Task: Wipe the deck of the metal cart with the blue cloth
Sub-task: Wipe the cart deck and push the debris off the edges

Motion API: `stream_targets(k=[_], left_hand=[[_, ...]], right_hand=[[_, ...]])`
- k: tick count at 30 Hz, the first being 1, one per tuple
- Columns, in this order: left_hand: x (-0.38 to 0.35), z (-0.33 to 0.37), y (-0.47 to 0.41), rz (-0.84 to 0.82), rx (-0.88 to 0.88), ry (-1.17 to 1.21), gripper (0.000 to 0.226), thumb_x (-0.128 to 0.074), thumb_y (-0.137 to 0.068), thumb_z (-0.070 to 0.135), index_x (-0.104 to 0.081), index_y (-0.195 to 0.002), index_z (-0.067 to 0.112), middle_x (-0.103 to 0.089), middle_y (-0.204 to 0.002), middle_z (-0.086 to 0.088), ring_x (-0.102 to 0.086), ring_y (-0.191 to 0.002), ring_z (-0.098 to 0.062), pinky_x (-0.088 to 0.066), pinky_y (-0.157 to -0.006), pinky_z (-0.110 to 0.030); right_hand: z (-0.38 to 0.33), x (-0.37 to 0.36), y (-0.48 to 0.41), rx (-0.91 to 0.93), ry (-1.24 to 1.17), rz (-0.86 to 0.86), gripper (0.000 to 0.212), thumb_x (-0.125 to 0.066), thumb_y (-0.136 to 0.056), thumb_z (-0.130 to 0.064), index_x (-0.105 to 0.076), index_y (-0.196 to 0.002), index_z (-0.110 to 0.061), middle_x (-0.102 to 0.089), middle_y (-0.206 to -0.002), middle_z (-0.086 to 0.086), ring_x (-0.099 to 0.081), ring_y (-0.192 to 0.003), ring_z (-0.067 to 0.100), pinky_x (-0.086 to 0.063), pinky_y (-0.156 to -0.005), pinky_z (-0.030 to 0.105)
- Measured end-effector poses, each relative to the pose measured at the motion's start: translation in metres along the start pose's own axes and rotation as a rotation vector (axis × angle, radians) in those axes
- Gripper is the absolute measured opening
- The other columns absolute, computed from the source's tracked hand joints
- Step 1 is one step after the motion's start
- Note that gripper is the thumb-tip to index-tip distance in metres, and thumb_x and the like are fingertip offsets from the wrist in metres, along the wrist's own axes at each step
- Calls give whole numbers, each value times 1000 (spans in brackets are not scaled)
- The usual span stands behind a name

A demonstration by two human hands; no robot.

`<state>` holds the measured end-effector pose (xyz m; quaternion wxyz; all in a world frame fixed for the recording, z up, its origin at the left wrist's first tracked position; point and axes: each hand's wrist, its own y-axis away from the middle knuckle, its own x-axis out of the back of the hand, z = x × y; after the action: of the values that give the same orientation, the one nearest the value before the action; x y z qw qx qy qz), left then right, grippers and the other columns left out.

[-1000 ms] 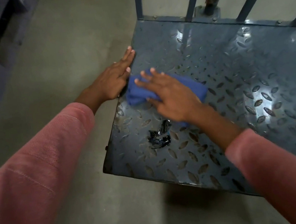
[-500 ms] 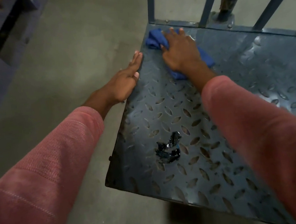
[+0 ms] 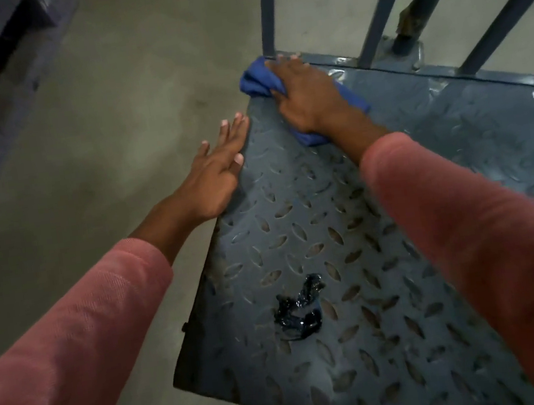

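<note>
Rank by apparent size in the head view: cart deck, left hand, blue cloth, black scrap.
1. cart deck
2. left hand
3-4. blue cloth and black scrap: their visible parts look alike, and the right hand covers most of the cloth, so unranked.

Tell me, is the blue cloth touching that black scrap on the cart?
Apart. The head view shows the blue cloth under the right hand at the far corner, bare deck between it and the black scrap.

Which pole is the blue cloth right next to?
The leftmost pole, the straight-up one. The cloth is bunched at its foot; the other poles stand farther right.
</note>
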<state>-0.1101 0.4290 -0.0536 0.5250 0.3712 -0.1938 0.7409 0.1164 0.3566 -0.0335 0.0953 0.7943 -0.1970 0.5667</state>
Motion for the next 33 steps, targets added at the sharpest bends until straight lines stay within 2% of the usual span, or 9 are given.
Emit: stream_targets(k=[5, 8, 10, 12, 16, 20, 25, 30, 33], left_hand=[[0, 6, 0, 2, 77, 19, 63, -26, -106, 29, -9, -165, 19, -4, -174, 0, 2, -161, -17, 1, -129, -42], [1, 13, 3, 9, 143, 25, 56, -29, -109, 25, -29, -161, 7, -24, -171, -10, -18, -160, -23, -6, -129, -44], [7, 15, 2, -12, 137, -22, 74, -23, -94, 40, -42, -154, 0, -36, -164, -19, -31, -155, -32, -17, -128, -51], [11, 17, 3, -67, 101, -114, 86, -15, -87, 48, -24, -162, 6, -17, -172, -13, -16, -160, -29, -12, -129, -52], [11, 23, 11, -32, 98, -49, 59, -28, -111, 28, -9, -165, 17, -4, -174, -2, 1, -161, -24, -4, -130, -51], [11, 15, 12, -7, 78, -30, 54, -31, -114, 19, -12, -165, 16, -11, -173, -9, -1, -161, -28, -8, -130, -49], [9, 14, 10, 4, 69, -29, 55, -30, -115, 19, -10, -166, 18, -12, -173, -7, -2, -161, -27, -9, -131, -46], [6, 7, 8, 5, 75, 17, 55, -31, -114, 19, -12, -166, 18, -14, -173, -4, -3, -161, -26, -7, -128, -36], [5, 4, 6, 4, 94, 49, 55, -31, -114, 20, -13, -166, 21, -15, -173, -5, -3, -161, -25, -8, -127, -31]], right_hand=[[-37, -13, 39, 50, -16, -42, 63, -49, -99, -14, -29, -158, -10, -28, -164, 16, -22, -152, 35, -14, -124, 38], [-55, -21, 76, 60, -95, 6, 64, -50, -99, -17, -28, -158, -10, -33, -162, 15, -26, -151, 33, -18, -124, 39], [-63, -21, 103, 62, -97, 15, 64, -49, -99, -18, -27, -158, -10, -34, -161, 14, -28, -151, 32, -19, -124, 39], [-64, -16, 130, 85, -97, 11, 65, -51, -97, -14, -29, -158, -12, -33, -162, 13, -29, -151, 32, -21, -124, 41], [-44, -2, 178, -14, -139, 38, 68, -54, -93, -10, -32, -157, -24, -22, -165, 11, -39, -143, 37, -41, -113, 48], [-8, 21, 223, -157, -246, 148, 56, -53, -94, -5, -38, -147, -17, -57, -135, 16, -61, -113, 33, -49, -97, 45], [19, 32, 226, -449, -147, 321, 38, -59, -96, -15, -57, -133, -11, -67, -123, 17, -64, -110, 32, -41, -87, 27], [-24, 10, 147, -363, -109, 266, 43, -58, -93, -16, -62, -136, -14, -59, -140, 16, -57, -126, 34, -41, -104, 35], [-49, -4, 106, -242, -30, 108, 52, -50, -100, -22, -44, -151, -16, -35, -161, 11, -31, -148, 34, -25, -119, 38]])
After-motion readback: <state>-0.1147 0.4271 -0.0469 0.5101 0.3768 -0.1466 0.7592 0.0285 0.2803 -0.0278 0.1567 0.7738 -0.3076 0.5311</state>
